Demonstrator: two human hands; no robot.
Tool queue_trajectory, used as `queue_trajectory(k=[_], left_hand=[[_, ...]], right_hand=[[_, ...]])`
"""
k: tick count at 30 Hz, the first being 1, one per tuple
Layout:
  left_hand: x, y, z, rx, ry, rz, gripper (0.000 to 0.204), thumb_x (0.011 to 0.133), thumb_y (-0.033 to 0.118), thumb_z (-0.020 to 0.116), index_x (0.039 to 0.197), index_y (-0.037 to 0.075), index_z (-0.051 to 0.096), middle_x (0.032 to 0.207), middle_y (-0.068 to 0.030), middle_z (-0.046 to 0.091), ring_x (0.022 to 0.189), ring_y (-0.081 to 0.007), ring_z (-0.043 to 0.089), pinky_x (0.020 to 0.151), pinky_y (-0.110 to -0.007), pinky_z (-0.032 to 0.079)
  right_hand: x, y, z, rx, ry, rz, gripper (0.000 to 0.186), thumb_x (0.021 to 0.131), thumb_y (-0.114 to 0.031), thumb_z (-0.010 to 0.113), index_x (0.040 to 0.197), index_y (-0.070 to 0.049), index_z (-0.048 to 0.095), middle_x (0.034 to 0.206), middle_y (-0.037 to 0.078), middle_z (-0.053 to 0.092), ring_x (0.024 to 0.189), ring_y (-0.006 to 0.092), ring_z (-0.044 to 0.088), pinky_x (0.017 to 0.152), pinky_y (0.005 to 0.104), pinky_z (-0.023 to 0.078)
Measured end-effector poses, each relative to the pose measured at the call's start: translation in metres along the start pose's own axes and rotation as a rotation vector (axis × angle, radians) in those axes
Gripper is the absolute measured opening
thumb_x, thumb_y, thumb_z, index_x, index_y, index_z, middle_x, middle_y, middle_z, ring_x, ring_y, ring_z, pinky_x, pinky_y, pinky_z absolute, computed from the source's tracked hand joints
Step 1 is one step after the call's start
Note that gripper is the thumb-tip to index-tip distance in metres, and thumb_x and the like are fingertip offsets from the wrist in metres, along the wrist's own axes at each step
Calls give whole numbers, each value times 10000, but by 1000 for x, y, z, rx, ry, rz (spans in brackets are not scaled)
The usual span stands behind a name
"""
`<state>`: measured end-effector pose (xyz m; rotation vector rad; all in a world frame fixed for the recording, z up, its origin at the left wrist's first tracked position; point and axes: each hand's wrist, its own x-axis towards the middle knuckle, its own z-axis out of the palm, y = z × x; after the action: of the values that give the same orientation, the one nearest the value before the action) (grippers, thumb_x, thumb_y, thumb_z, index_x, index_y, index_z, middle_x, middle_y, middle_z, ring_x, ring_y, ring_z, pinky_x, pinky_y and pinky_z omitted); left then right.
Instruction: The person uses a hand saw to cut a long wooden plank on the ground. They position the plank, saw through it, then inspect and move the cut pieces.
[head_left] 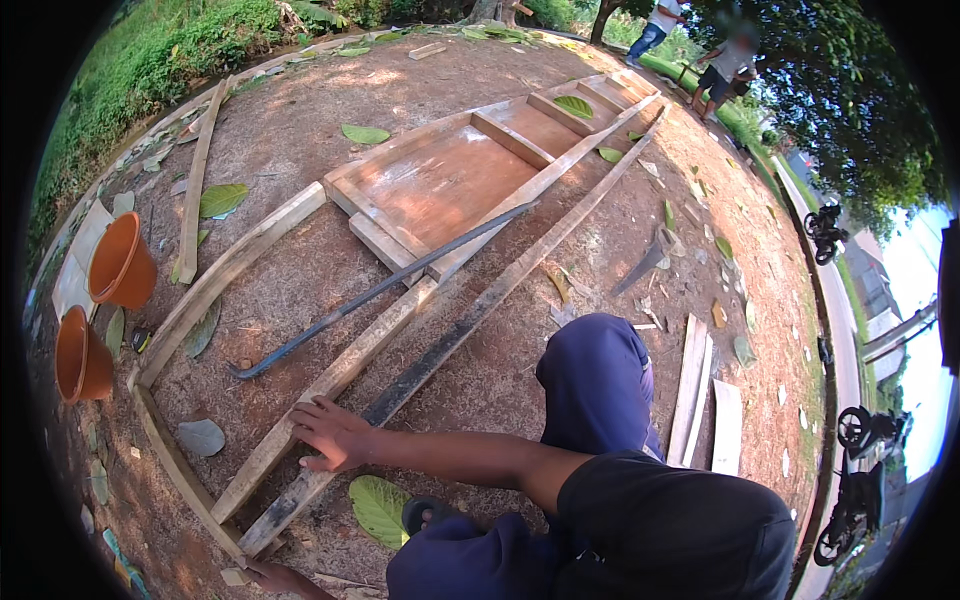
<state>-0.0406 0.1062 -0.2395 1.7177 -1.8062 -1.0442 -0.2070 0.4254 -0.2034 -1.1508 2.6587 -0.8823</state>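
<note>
My right hand (335,436) is closed over a long wooden beam (350,362), thumb on the near side, fingers across the top. Beside that beam lies a long, dark-stained plank (425,372). At its near end, low in the picture, my left hand (283,580) appears closed on the plank's end, partly cut off by the edge. A short crosspiece (180,470) joins the beams' near ends. Farther off, the wooden frame holds a reddish-brown panel (440,190) with cross slats. A blue pry bar (370,300) rests diagonally across the frame.
Two orange buckets (122,262) stand on the left, near a loose plank (200,185). A handsaw (640,268) and white boards (700,400) lie on the right. Large leaves (380,508) dot the dirt. Two people (722,75) stand far off; motorbikes (850,510) are parked by the road.
</note>
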Motion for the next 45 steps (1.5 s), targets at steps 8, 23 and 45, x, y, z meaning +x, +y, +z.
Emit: queue_trajectory(k=[8, 23, 45], left_hand=[[7, -50, 14, -68, 70, 253, 643, 1033, 534, 462, 1375, 5, 589, 1342, -216, 613, 1201, -354, 590, 997, -411, 461], [30, -60, 16, 38, 58, 208, 613, 1052, 498, 432, 1412, 15, 548, 1362, -188, 605, 1204, -327, 611, 992, -428, 507], [31, -63, 8, 11, 28, 292, 600, 1053, 461, 453, 1368, -36, 568, 1292, -253, 625, 1148, -372, 621, 950, -443, 505]], right_hand=[[1, -2, 2, -6, 24, 6, 573, 949, -442, 577, 1292, 16, 557, 1445, 232, 443, 1414, 381, 335, 1191, 543, 218], [11, -5, 5, -28, 87, -36, 507, 946, -399, 597, 1242, 12, 581, 1391, 214, 489, 1370, 367, 392, 1171, 524, 266], [-25, -2, 28, -261, -9, -177, 693, 879, -518, 655, 1316, 6, 532, 1111, 115, 597, 1041, 267, 557, 853, 419, 420]])
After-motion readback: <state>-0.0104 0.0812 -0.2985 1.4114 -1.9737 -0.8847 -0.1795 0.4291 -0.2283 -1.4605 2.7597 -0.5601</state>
